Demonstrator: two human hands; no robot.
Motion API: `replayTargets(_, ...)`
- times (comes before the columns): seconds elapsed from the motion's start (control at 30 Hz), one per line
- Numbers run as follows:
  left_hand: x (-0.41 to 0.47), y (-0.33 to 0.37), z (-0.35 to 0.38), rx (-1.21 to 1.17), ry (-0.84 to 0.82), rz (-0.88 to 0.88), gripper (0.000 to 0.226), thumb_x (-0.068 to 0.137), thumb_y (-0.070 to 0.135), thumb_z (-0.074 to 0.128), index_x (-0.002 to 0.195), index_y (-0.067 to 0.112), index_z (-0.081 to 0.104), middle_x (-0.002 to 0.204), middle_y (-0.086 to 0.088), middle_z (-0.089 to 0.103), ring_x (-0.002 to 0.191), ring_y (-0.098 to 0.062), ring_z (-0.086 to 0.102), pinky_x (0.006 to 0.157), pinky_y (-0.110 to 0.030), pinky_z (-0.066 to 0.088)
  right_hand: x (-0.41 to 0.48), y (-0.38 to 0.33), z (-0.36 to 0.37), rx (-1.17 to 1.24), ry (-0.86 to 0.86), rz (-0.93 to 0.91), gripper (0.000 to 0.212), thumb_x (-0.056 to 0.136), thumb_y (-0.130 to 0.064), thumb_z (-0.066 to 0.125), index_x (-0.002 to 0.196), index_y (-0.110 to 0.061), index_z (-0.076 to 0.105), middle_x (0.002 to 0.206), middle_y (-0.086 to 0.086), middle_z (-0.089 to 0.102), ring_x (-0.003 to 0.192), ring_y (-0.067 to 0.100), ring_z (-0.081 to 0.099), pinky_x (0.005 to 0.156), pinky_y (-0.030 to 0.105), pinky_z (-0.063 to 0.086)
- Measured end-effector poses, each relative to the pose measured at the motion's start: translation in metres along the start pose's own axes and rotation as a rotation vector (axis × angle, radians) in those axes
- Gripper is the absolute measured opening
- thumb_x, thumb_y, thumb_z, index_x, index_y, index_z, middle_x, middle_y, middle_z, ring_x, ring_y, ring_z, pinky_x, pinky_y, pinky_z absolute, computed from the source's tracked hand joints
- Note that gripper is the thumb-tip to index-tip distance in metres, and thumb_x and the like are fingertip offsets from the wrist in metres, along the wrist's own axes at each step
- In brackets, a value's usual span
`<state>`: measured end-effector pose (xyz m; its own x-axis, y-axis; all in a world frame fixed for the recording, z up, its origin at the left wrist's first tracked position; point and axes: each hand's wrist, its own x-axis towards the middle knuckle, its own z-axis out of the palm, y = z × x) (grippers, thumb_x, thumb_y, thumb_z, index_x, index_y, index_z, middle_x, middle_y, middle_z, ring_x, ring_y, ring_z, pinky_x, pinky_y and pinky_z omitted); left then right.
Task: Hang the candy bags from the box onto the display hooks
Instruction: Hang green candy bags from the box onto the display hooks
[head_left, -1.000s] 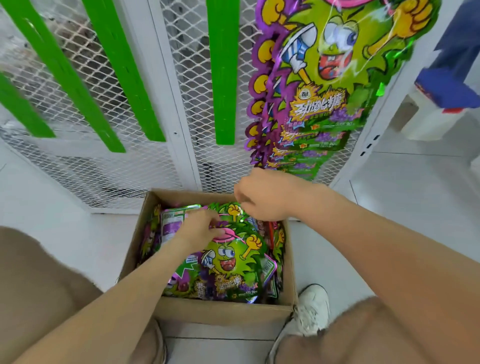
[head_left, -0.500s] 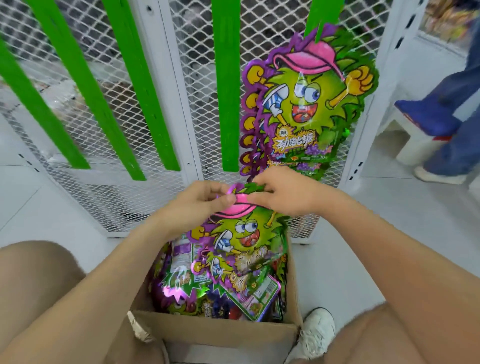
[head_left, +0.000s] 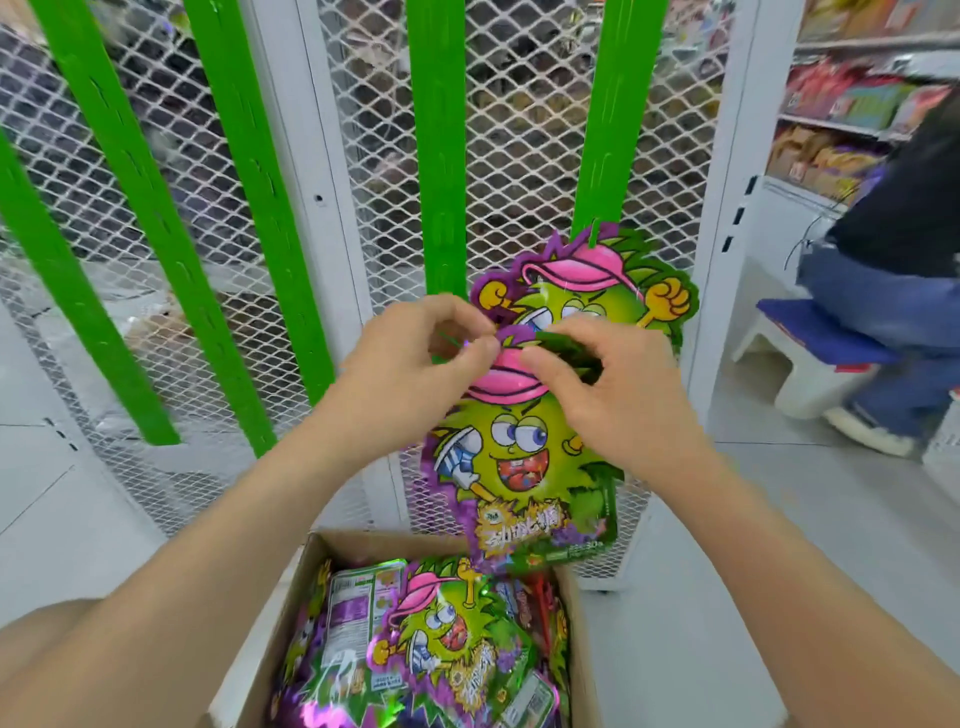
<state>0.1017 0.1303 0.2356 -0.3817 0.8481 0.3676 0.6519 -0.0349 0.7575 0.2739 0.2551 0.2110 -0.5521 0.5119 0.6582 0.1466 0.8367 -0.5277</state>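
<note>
A green and purple candy bag (head_left: 519, 457) with a cartoon face and pink cap hangs in the air in front of the mesh display. My left hand (head_left: 415, 374) pinches its top edge from the left, and my right hand (head_left: 618, 395) pinches the top from the right. Just behind it, another candy bag (head_left: 623, 286) hangs on a hook of the green strip (head_left: 608, 119). Below, an open cardboard box (head_left: 311, 566) holds several more candy bags (head_left: 441, 644).
White mesh panels (head_left: 524, 156) with slanted green hook strips (head_left: 441, 145) fill the background. At the right, a person in jeans (head_left: 883, 291) sits on a white stool (head_left: 810, 358) beside snack shelves (head_left: 852, 104). My knees frame the box at the lower corners.
Both hands have lifted one candy bag out of the box and raised it up to the hanging bag. The view has tilted upward.
</note>
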Motion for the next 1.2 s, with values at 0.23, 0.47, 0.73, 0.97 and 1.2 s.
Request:
replayTargets(0.23, 0.075, 0.077, 0.017, 0.083, 0.101, 0.178, 0.052, 0.093, 0.018, 0.067, 0.144, 0.02, 0.056, 0.133, 0.012, 0.063, 0.121, -0.003, 0.059, 0.108, -0.022, 0.045, 0.066, 0.013, -0.044, 0.053, 0.328, 0.072, 0.031, 0.091, -0.051, 0.077, 0.102, -0.022, 0.075, 0.087, -0.009, 0.075, 0.076, 0.013, 0.07, 0.074, 0.045, 0.058)
replayTargets(0.47, 0.122, 0.085, 0.03, -0.046, 0.144, 0.119, 0.054, 0.072, 0.028, 0.076, 0.124, 0.023, 0.06, 0.105, 0.007, 0.072, 0.097, -0.012, 0.069, 0.093, -0.041, 0.059, 0.1, 0.027, -0.061, -0.063, 0.451, 0.033, 0.027, 0.097, -0.042, 0.066, 0.105, -0.017, 0.072, 0.082, -0.019, 0.063, 0.075, 0.005, 0.061, 0.078, 0.042, 0.054)
replayTargets(0.73, 0.121, 0.09, 0.025, 0.003, 0.038, 0.164, 0.022, 0.085, 0.027, 0.073, 0.097, 0.009, 0.073, 0.098, -0.023, 0.074, 0.076, -0.023, 0.065, 0.087, -0.056, 0.058, 0.101, 0.023, -0.054, -0.15, 0.538, 0.01, 0.026, 0.099, -0.05, 0.058, 0.104, -0.027, 0.068, 0.086, -0.014, 0.062, 0.091, 0.031, 0.064, 0.085, 0.062, 0.05)
replayTargets(0.97, 0.117, 0.097, 0.011, -0.111, -0.085, 0.059, 0.05, 0.084, 0.053, 0.07, 0.114, 0.015, 0.076, 0.111, -0.016, 0.077, 0.104, -0.038, 0.073, 0.103, -0.059, 0.055, 0.099, 0.007, -0.054, -0.132, 0.582, 0.01, 0.028, 0.097, -0.049, 0.061, 0.104, -0.023, 0.068, 0.083, -0.013, 0.06, 0.087, 0.029, 0.064, 0.083, 0.063, 0.051)
replayTargets(1.2, 0.118, 0.089, 0.008, -0.085, -0.082, 0.064, 0.033, 0.085, 0.036, 0.068, 0.093, 0.004, 0.072, 0.099, -0.028, 0.072, 0.094, -0.041, 0.072, 0.103, -0.064, 0.052, 0.091, -0.003, -0.048, -0.008, 0.573, -0.001, 0.021, 0.092, -0.032, 0.074, 0.108, -0.02, 0.066, 0.077, -0.021, 0.06, 0.066, 0.001, 0.059, 0.071, 0.029, 0.052)
